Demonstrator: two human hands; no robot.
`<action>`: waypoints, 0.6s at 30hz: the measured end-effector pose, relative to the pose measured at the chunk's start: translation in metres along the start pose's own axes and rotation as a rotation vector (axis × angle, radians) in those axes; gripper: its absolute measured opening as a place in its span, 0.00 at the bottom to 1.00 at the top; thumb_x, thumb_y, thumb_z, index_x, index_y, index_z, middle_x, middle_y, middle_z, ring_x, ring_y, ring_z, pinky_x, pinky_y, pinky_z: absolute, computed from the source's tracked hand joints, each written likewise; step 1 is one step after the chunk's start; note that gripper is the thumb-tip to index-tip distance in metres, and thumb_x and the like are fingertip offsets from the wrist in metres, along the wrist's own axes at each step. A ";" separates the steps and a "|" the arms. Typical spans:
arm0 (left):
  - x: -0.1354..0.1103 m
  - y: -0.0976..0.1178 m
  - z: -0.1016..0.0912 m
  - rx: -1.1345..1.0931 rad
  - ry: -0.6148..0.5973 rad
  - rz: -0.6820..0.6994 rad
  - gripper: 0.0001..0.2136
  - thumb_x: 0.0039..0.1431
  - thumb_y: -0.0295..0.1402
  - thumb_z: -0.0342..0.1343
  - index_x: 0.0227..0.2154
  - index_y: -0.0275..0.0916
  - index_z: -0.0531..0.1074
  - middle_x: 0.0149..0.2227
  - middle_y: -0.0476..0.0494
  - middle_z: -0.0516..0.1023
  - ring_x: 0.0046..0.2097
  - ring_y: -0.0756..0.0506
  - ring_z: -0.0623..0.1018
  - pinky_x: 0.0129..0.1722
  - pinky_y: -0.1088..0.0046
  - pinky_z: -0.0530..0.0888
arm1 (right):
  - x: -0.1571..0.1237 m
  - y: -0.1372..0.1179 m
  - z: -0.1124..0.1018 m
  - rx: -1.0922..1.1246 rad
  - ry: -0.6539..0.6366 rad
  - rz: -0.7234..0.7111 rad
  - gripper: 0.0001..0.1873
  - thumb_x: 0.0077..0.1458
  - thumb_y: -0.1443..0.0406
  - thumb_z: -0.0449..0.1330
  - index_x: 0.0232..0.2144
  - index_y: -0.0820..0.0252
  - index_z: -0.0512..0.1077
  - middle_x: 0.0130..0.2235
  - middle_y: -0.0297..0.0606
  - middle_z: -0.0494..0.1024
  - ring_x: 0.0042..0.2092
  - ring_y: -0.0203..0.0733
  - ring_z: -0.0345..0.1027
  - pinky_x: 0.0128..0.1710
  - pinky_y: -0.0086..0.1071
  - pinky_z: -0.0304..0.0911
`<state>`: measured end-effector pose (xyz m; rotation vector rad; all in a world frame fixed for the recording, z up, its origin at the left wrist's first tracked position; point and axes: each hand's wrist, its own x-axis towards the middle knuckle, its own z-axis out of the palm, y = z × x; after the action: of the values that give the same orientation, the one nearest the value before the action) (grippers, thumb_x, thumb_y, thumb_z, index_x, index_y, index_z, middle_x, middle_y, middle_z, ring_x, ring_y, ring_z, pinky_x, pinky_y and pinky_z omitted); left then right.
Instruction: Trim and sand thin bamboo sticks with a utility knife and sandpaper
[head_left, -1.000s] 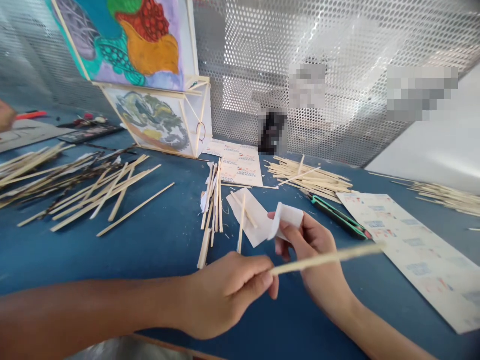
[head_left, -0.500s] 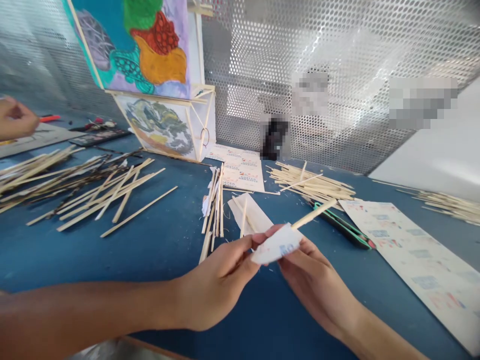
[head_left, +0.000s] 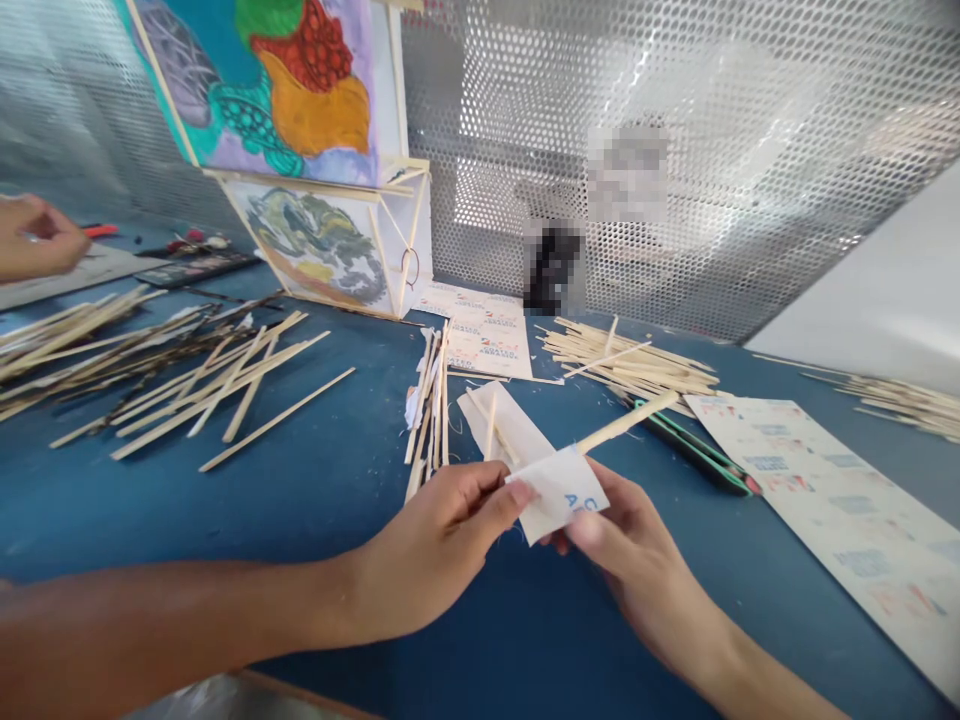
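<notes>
Blue counter [head_left: 135, 530] below, the paper [head_left: 556, 488] has opened flatter over the stick [head_left: 626, 422], left of the cutter [head_left: 696, 453]. Left hand [head_left: 439, 548] and right hand [head_left: 636, 548] share a narrow grip on it, hiding the stick's near end.

On the desk [head_left: 315, 510], sticks [head_left: 220, 396] lie left, a framed box [head_left: 315, 250] behind them. Centre: a stick bundle [head_left: 431, 400], left of a paper strip [head_left: 517, 415]. Right: a cutter [head_left: 697, 450], before a stick pile [head_left: 630, 365] and left of a sheet [head_left: 840, 510]. Between left fingers [head_left: 501, 510] and right fingers [head_left: 600, 537]: a paper piece [head_left: 551, 488].

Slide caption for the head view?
Left hand pinches white lettered paper beside the right hand; a wooden stick juts beyond.
</notes>
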<state>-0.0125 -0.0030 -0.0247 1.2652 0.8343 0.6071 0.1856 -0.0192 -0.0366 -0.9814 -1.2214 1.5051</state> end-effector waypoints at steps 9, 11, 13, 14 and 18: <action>0.006 -0.001 -0.004 -0.596 -0.281 -0.231 0.17 0.73 0.43 0.50 0.29 0.38 0.66 0.21 0.60 0.46 0.19 0.56 0.45 0.18 0.80 0.48 | 0.008 0.000 -0.030 -0.112 0.142 -0.056 0.19 0.63 0.53 0.64 0.26 0.58 0.71 0.24 0.31 0.65 0.27 0.35 0.55 0.26 0.31 0.52; 0.007 -0.001 -0.007 -0.645 -0.309 -0.252 0.17 0.73 0.42 0.50 0.29 0.38 0.66 0.21 0.60 0.46 0.19 0.56 0.44 0.18 0.81 0.48 | 0.007 0.000 -0.030 -0.101 0.095 -0.038 0.19 0.63 0.52 0.63 0.26 0.58 0.71 0.24 0.31 0.65 0.26 0.34 0.54 0.26 0.31 0.52; 0.006 0.000 -0.009 -0.693 -0.362 -0.284 0.17 0.73 0.40 0.49 0.28 0.38 0.66 0.21 0.59 0.47 0.19 0.56 0.44 0.17 0.81 0.48 | 0.003 -0.001 -0.027 -0.110 0.050 -0.026 0.19 0.64 0.52 0.63 0.27 0.59 0.72 0.24 0.31 0.64 0.26 0.34 0.53 0.26 0.30 0.51; 0.005 0.000 -0.009 -0.710 -0.391 -0.301 0.17 0.73 0.40 0.49 0.28 0.38 0.66 0.20 0.59 0.47 0.19 0.56 0.43 0.17 0.81 0.48 | 0.001 -0.001 -0.026 -0.114 0.033 -0.023 0.20 0.64 0.52 0.63 0.26 0.59 0.71 0.24 0.31 0.63 0.26 0.34 0.53 0.26 0.30 0.51; 0.003 -0.001 -0.007 -0.659 -0.400 -0.289 0.18 0.73 0.43 0.49 0.29 0.38 0.66 0.20 0.60 0.45 0.19 0.55 0.43 0.17 0.81 0.48 | -0.003 -0.004 -0.027 -0.115 0.041 0.001 0.20 0.63 0.52 0.64 0.26 0.59 0.69 0.25 0.31 0.62 0.27 0.34 0.53 0.27 0.30 0.52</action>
<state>-0.0161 0.0031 -0.0267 0.6136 0.4126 0.3317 0.2126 -0.0151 -0.0374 -1.0835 -1.2897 1.4210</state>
